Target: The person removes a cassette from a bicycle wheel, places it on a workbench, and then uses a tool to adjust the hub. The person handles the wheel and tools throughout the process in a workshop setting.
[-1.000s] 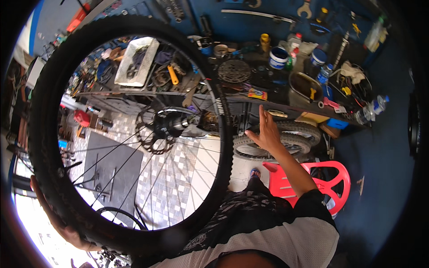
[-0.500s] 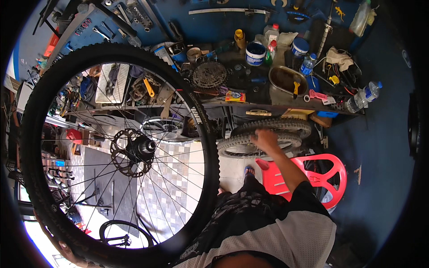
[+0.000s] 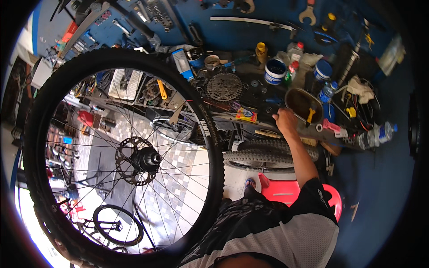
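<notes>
A large bicycle wheel point(image 3: 213, 147) with a black knobby tyre stands upright on my left. At the tyre's lower left edge my left hand point(image 3: 67, 253) grips it, mostly hidden behind the rubber. The wheel's hub point(image 3: 147, 159) carries a brake disc point(image 3: 119, 167) and has no sprockets on it. My right hand point(image 3: 286, 120) is over the front edge of the workbench, its fingers curled; whatever they may hold is hidden. Just beyond it lie small dark round parts point(image 3: 271, 109). A sprocket cassette point(image 3: 224, 87) rests on the bench, with a yellow-and-red packet point(image 3: 246, 115) in front.
An oval metal pan point(image 3: 297, 100) with a yellow-handled brush point(image 3: 311, 115) sits right of my hand. Tubs point(image 3: 274, 72) and bottles point(image 3: 328, 91) crowd behind. Below the bench are knobby tyres point(image 3: 259, 160) and a red plastic chair point(image 3: 279, 190). Tools hang on the blue wall point(image 3: 286, 11).
My right hand has risen from above the tyres under the bench to the bench's front edge. The view has shifted slightly; the wheel stays in my left hand.
</notes>
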Action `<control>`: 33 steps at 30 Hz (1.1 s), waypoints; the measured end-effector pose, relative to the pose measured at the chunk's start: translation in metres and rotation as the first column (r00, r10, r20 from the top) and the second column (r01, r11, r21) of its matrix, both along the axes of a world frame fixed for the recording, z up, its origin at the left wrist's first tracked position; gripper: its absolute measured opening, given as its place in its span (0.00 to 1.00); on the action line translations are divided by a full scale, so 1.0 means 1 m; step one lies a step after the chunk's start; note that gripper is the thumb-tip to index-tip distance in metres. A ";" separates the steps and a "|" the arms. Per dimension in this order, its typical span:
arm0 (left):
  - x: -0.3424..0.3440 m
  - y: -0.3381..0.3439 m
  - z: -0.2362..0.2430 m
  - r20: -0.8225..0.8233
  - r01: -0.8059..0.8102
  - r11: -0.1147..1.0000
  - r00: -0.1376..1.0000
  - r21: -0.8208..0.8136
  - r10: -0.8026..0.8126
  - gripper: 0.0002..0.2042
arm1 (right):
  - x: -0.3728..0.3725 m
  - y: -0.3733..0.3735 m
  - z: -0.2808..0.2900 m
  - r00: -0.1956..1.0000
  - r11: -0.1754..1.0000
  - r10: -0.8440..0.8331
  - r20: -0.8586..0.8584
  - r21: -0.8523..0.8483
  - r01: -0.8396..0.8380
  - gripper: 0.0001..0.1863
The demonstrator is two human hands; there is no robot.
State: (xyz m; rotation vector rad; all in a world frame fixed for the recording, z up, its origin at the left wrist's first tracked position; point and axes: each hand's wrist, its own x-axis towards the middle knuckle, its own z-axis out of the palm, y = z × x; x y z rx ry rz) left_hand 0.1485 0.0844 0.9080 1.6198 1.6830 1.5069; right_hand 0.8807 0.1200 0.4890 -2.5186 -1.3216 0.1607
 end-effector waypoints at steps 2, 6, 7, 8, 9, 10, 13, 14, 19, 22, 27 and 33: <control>0.001 -0.007 -0.002 0.006 -0.026 1.000 1.000 -0.008 0.026 0.56 | 0.005 0.004 0.004 0.991 0.989 0.095 0.096 -0.121 -0.084 0.10; -0.004 -0.022 -0.002 0.017 -0.082 0.996 0.996 -0.034 0.083 0.55 | -0.011 0.026 0.058 0.959 0.983 0.178 0.222 0.007 -0.184 0.12; -0.004 -0.026 0.000 0.016 -0.102 0.994 0.995 -0.041 0.103 0.55 | -0.018 0.038 0.068 0.956 0.975 0.182 0.232 0.082 -0.205 0.13; -0.012 -0.024 -0.010 0.033 -0.098 0.994 0.994 -0.047 0.099 0.55 | -0.025 0.051 0.080 0.948 0.952 0.216 0.234 0.164 -0.257 0.13; -0.013 -0.023 -0.014 0.044 -0.110 0.992 0.993 -0.055 0.113 0.55 | -0.032 0.070 0.088 0.939 0.918 0.259 0.226 0.244 -0.312 0.14; -0.013 -0.020 -0.020 0.049 -0.117 0.991 0.992 -0.060 0.120 0.55 | -0.041 0.091 0.096 0.929 0.875 0.298 0.220 0.325 -0.358 0.14; -0.023 -0.020 -0.031 0.072 -0.144 0.985 0.986 -0.094 0.151 0.55 | -0.082 0.171 0.119 0.889 0.760 0.439 0.128 0.475 -0.444 0.13; -0.027 -0.019 -0.034 0.079 -0.149 0.983 0.984 -0.104 0.157 0.55 | -0.093 0.202 0.122 0.861 0.691 0.494 0.120 0.548 -0.472 0.13; -0.047 -0.012 -0.048 0.096 -0.186 0.973 0.975 -0.137 0.200 0.55 | -0.156 0.373 0.110 0.770 0.585 0.629 0.111 0.585 -0.562 0.12; -0.057 -0.005 -0.058 0.122 -0.197 0.967 0.968 -0.160 0.217 0.55 | -0.183 0.443 0.089 0.748 0.616 0.659 0.078 0.515 -0.596 0.15; -0.062 0.004 -0.066 0.121 -0.212 0.956 0.963 -0.202 0.240 0.55 | -0.230 0.501 0.026 0.794 0.667 0.583 0.171 0.457 -0.588 0.21; -0.080 -0.011 -0.068 0.127 -0.220 0.952 0.960 -0.212 0.250 0.55 | -0.241 0.521 0.014 0.819 0.698 0.534 0.209 0.437 -0.567 0.13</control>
